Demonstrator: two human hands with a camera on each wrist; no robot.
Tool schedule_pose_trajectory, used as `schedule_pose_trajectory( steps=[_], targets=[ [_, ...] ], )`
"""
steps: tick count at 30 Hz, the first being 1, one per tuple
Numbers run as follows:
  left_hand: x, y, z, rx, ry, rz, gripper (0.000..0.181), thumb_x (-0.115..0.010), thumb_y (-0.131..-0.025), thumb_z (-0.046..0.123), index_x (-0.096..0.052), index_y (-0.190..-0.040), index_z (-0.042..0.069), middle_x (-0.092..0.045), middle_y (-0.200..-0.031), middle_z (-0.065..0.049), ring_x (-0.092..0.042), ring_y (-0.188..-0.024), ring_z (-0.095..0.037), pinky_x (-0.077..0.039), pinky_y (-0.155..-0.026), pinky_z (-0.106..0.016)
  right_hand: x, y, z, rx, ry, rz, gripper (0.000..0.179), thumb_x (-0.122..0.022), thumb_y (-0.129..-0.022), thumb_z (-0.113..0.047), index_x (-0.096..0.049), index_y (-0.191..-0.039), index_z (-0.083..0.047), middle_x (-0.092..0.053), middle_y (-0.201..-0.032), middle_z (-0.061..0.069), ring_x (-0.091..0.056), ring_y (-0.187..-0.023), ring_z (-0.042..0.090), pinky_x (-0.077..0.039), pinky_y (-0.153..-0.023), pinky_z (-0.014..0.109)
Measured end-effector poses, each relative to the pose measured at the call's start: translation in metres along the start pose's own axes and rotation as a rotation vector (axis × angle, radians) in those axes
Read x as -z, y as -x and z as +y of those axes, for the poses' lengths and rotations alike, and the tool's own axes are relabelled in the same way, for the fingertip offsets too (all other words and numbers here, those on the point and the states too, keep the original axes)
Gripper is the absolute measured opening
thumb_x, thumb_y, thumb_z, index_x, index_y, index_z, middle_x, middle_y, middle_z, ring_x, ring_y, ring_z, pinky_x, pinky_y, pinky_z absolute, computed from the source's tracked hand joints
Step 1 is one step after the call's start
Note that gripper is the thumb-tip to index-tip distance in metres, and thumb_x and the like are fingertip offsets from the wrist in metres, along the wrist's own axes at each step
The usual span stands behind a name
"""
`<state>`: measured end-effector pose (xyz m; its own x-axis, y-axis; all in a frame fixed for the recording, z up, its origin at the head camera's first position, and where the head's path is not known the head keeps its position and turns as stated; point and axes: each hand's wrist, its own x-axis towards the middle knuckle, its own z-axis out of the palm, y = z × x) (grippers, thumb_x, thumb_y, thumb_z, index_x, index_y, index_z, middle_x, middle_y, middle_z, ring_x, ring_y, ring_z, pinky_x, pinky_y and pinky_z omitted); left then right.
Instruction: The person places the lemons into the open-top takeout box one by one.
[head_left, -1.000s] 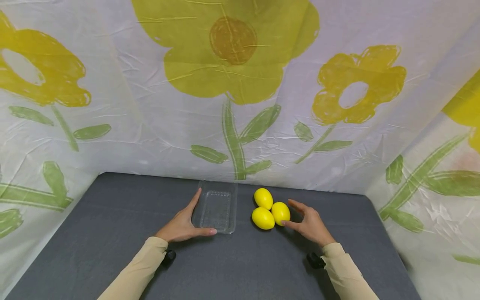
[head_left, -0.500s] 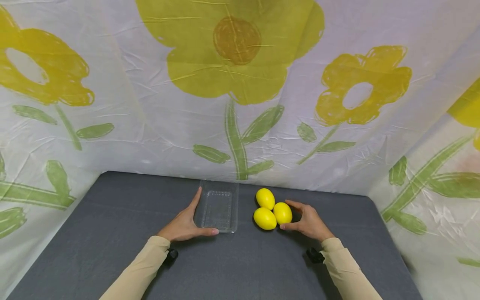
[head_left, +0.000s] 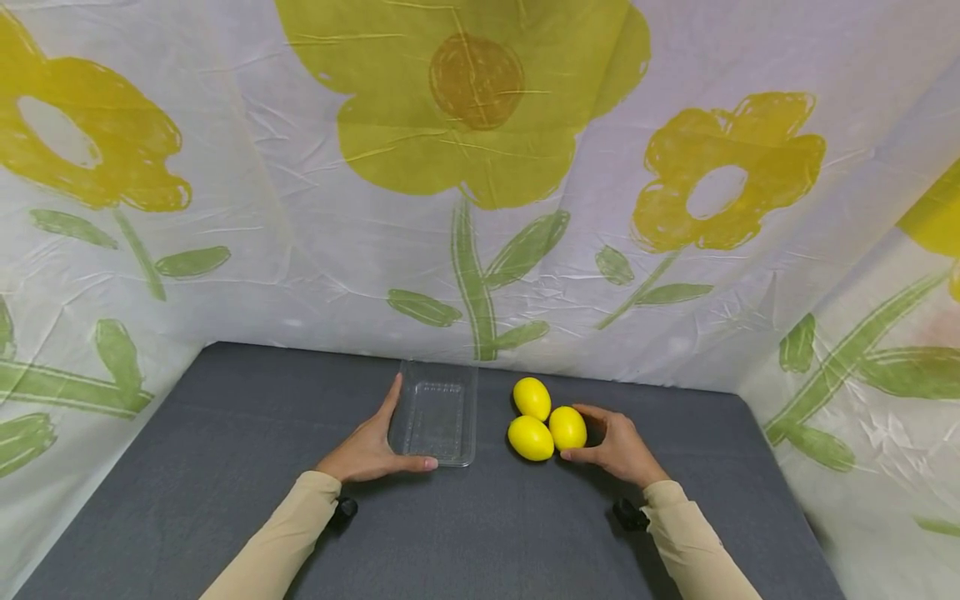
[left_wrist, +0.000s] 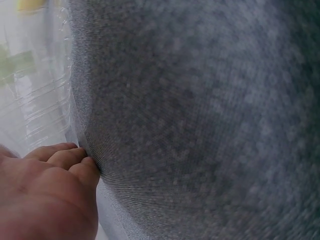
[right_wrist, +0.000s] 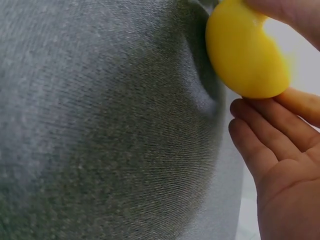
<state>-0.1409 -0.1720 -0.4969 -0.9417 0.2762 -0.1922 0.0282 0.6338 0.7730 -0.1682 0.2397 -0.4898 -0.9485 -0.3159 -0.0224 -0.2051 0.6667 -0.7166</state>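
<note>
A clear plastic tray [head_left: 438, 421] lies on the dark table, left of three yellow lemons. My left hand [head_left: 362, 452] spreads straight fingers along its left side, with the thumb lying at its near edge. To the right, the back lemon [head_left: 532, 398] and the front lemon [head_left: 530, 439] sit close against the rightmost lemon [head_left: 567, 429]. That rightmost one is pinched by my right hand [head_left: 624, 454], thumb in front and fingers behind. In the right wrist view the gripped lemon [right_wrist: 245, 55] shows between thumb and fingers; the left wrist view shows my left palm [left_wrist: 50, 200].
The table [head_left: 465, 542] is covered in dark grey cloth. White fabric [head_left: 322, 267] printed with yellow flowers hangs right behind it and along both sides. A dark wrist camera [head_left: 630, 514] sits under the right wrist.
My right hand has moved slightly left and closed its thumb and fingers around the rightmost lemon. My left hand stays at the tray. The whole view has shifted a little.
</note>
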Motion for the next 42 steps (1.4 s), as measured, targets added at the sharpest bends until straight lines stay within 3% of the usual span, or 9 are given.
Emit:
schedule_pose_trajectory(
  steps=[10,19,25,35,42],
  targets=[
    [0.000,0.000,0.000,0.008,0.011,-0.007,0.143,-0.088,-0.069,0.060,0.014,-0.163,0.026,-0.002,-0.168,-0.020,-0.023,-0.147,-0.052,-0.035,-0.107,-0.070,0.007,0.007,-0.010,0.021,-0.100,0.124,0.083,-0.094,-0.073,-0.025,-0.056,-0.142,0.002,-0.060,-0.138,0.019,-0.060,-0.125,0.038,-0.050,-0.100,0.052],
    [0.000,-0.001,-0.001,0.013,0.020,-0.013,0.143,-0.088,-0.070,0.060,0.015,-0.163,0.027,-0.001,-0.168,-0.019,-0.022,-0.147,-0.051,-0.035,-0.107,-0.069,0.010,0.005,-0.039,0.105,-0.153,0.203,0.076,-0.094,-0.073,-0.021,-0.060,-0.138,0.000,-0.064,-0.133,0.017,-0.062,-0.122,0.036,-0.047,-0.102,0.057],
    [0.001,-0.001,-0.001,0.024,0.019,-0.016,0.143,-0.088,-0.070,0.060,0.016,-0.162,0.029,-0.001,-0.168,-0.019,-0.023,-0.146,-0.052,-0.036,-0.106,-0.070,-0.001,-0.007,-0.062,0.164,-0.225,0.204,0.072,-0.094,-0.074,-0.018,-0.062,-0.136,0.000,-0.065,-0.131,0.016,-0.063,-0.121,0.033,-0.046,-0.104,0.056],
    [0.001,-0.001,-0.002,0.022,0.026,-0.020,0.143,-0.088,-0.069,0.060,0.015,-0.162,0.030,0.000,-0.169,-0.018,-0.023,-0.147,-0.051,-0.035,-0.107,-0.068,-0.026,-0.030,-0.100,0.159,-0.292,0.151,0.074,-0.094,-0.074,-0.021,-0.061,-0.137,-0.003,-0.066,-0.131,0.011,-0.063,-0.119,0.030,-0.048,-0.104,0.052],
    [0.002,-0.001,0.000,0.018,0.023,-0.021,0.143,-0.089,-0.069,0.060,0.015,-0.162,0.029,0.000,-0.169,-0.017,-0.022,-0.147,-0.050,-0.034,-0.108,-0.068,-0.049,-0.046,-0.119,0.208,-0.332,0.099,0.070,-0.092,-0.075,-0.018,-0.062,-0.137,-0.003,-0.066,-0.130,0.010,-0.063,-0.119,0.028,-0.046,-0.105,0.054]
  ],
)
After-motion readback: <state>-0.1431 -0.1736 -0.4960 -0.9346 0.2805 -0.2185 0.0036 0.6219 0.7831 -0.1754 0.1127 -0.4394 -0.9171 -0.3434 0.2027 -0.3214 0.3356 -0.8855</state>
